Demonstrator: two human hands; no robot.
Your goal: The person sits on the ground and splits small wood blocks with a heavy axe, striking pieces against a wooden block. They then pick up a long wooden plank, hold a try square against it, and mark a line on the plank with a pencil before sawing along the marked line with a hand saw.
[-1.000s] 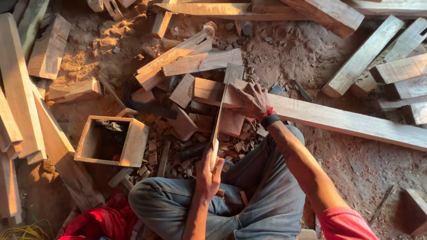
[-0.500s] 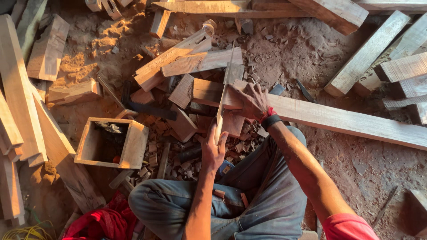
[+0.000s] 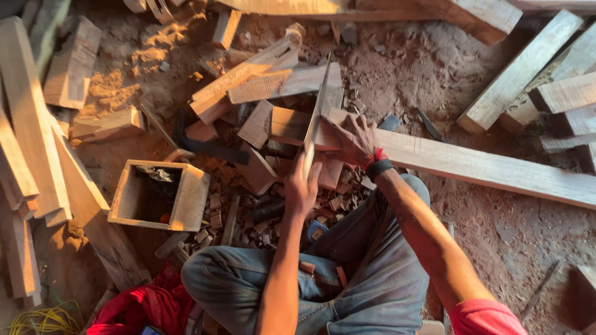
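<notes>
Left hand [image 3: 302, 186] fingers wrapped round the saw [image 3: 315, 118] handle, now further up than before, right hand [image 3: 351, 140] fingers spread flat on the long plank [image 3: 484, 167] beside it.

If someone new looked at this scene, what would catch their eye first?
At centre, the left hand grips a handsaw set across a long plank, which the right hand presses down. To the left sits an open wooden box, with offcuts and sawdust all around.
</notes>
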